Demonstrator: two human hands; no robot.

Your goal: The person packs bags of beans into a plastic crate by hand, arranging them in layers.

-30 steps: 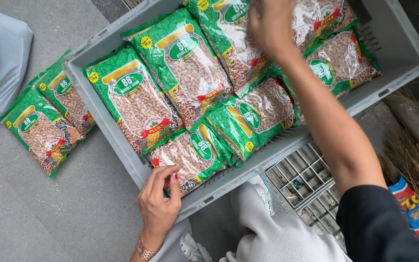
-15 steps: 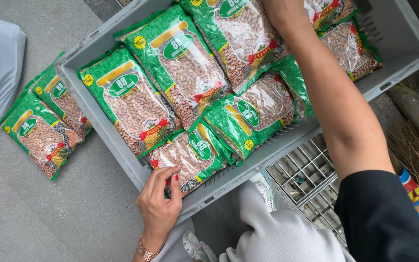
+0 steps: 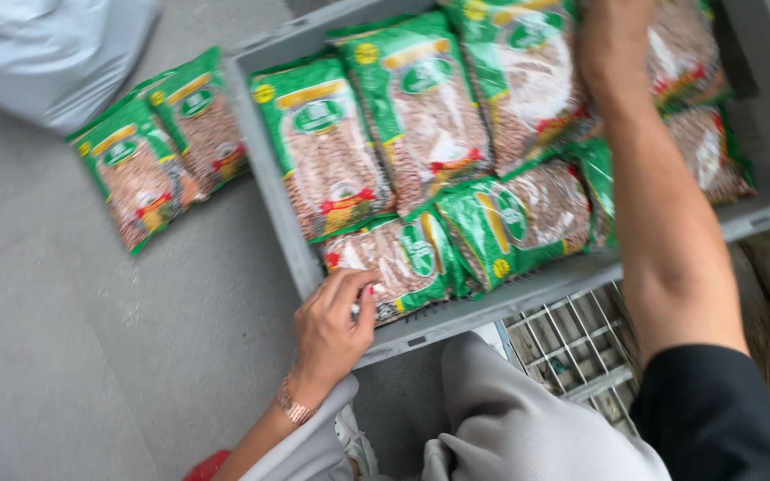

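Since the earlier frame the view has swung right, so the grey crate [image 3: 265,178] sits nearer the middle, and the right hand [image 3: 612,40] has stayed reaching deep over its far side. The crate rests on the grey floor [image 3: 91,356] and holds green bean bags laid flat in rows. Two more bags [image 3: 158,151] lie on the floor just left of the crate, below a pale plastic sack [image 3: 46,44]. The right hand rests on a bag [image 3: 528,71] at the crate's far edge; I cannot tell whether its grip is together. The left hand [image 3: 331,325] is at the crate's near rim, its grip pinched on the corner of the nearest bag [image 3: 394,263].
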